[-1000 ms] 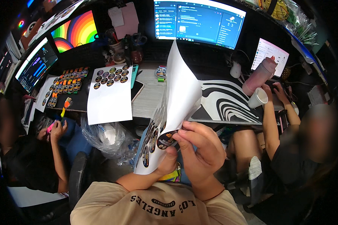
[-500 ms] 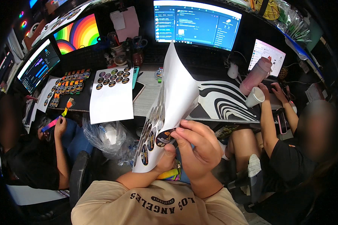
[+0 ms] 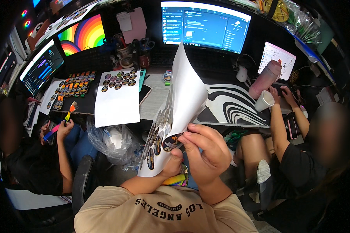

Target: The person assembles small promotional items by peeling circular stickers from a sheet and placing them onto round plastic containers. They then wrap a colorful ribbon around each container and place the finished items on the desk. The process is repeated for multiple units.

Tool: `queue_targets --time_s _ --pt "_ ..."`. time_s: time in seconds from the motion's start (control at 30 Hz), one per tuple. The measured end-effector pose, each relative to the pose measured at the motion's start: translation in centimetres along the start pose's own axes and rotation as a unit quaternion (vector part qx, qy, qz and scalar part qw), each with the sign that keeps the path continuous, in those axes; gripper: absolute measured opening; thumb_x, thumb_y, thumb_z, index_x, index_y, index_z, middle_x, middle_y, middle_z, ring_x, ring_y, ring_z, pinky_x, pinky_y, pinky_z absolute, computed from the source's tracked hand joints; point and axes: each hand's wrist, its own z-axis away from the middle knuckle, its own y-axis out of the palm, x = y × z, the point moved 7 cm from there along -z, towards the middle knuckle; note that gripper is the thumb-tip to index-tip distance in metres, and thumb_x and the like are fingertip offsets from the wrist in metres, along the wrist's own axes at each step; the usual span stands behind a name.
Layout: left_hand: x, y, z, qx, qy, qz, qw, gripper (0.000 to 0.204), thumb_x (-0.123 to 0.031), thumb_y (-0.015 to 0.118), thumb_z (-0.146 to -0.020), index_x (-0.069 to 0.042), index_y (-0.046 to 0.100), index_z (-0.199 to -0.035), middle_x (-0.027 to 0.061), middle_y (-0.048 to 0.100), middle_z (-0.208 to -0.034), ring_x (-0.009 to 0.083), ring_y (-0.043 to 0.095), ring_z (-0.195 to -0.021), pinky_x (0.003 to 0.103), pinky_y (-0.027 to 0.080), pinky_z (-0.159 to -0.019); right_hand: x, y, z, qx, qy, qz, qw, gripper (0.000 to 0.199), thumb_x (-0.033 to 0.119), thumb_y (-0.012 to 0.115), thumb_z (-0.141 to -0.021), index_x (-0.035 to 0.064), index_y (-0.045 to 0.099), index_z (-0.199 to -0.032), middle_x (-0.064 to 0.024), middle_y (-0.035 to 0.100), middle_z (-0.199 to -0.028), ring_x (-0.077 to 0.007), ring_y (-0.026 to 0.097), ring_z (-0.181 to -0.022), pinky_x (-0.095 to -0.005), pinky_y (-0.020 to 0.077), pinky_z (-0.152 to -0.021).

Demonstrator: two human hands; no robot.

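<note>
A white sheet of round stickers stands curled in front of my chest. My left hand grips its lower edge from below, mostly hidden behind the paper. My right hand pinches one round dark sticker at the sheet's lower right between thumb and fingers. Several more round stickers run down the sheet's bent face.
Another sticker sheet hangs over the desk edge, with more stickers to its left. A clear plastic bag sits below. A person at left holds an orange tool. A person at right types beside a white cup and pink bottle. Monitors line the back.
The sheet has tilted slightly and my right hand's fingers have shifted on the round sticker at its lower edge. The person at left has lowered the hand with the orange tool.
</note>
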Motion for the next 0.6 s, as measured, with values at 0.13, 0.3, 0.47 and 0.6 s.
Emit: queue_targets --time_s 0.13,0.3,0.47,0.6 --pt "-1.0 0.1 -0.1 -0.006 0.022 -0.007 1.000 0.093 -0.076 0.042 -0.090 -0.004 0.038 -0.149 0.0110 0.046 -0.146 0.0210 0.046 -0.136 0.036 0.040 -0.110 0.0 0.0 0.1 -0.002 0.001 0.000 1.000 0.027 0.002 0.085 -0.071 0.0026 0.074 -0.095 -0.0142 0.073 -0.095 -0.0254 0.071 -0.080 -0.0319 0.0564 -0.071" --pt "-1.4 -0.1 -0.2 -0.035 0.108 -0.019 0.993 0.072 -0.059 0.041 -0.102 0.001 0.051 -0.141 0.0176 0.057 -0.140 0.0303 0.055 -0.130 0.039 0.041 -0.109 0.1 0.0 0.1 -0.004 -0.003 0.002 1.000 0.027 0.001 0.085 -0.071 0.0026 0.074 -0.096 -0.0141 0.073 -0.095 -0.0252 0.071 -0.080 -0.0318 0.0564 -0.071" --pt "-0.7 -0.5 0.1 -0.033 0.092 -0.057 0.994 0.073 -0.061 0.041 -0.101 -0.002 0.052 -0.141 0.0161 0.057 -0.139 0.0298 0.055 -0.129 0.040 0.041 -0.108 0.1 0.0 0.2 -0.006 -0.002 -0.002 1.000 0.025 0.001 0.085 -0.071 0.0028 0.074 -0.095 -0.0150 0.073 -0.096 -0.0254 0.071 -0.080 -0.0315 0.0562 -0.071" --pt "0.6 -0.7 0.5 -0.020 0.000 -0.051 0.998 0.091 -0.075 0.045 -0.090 -0.005 0.040 -0.148 0.0106 0.049 -0.144 0.0204 0.050 -0.132 0.035 0.042 -0.108 0.0 0.1 0.1 0.002 0.012 -0.005 1.000 0.024 0.001 0.083 -0.072 0.0031 0.075 -0.094 -0.0143 0.073 -0.096 -0.0252 0.070 -0.081 -0.0316 0.0559 -0.072"
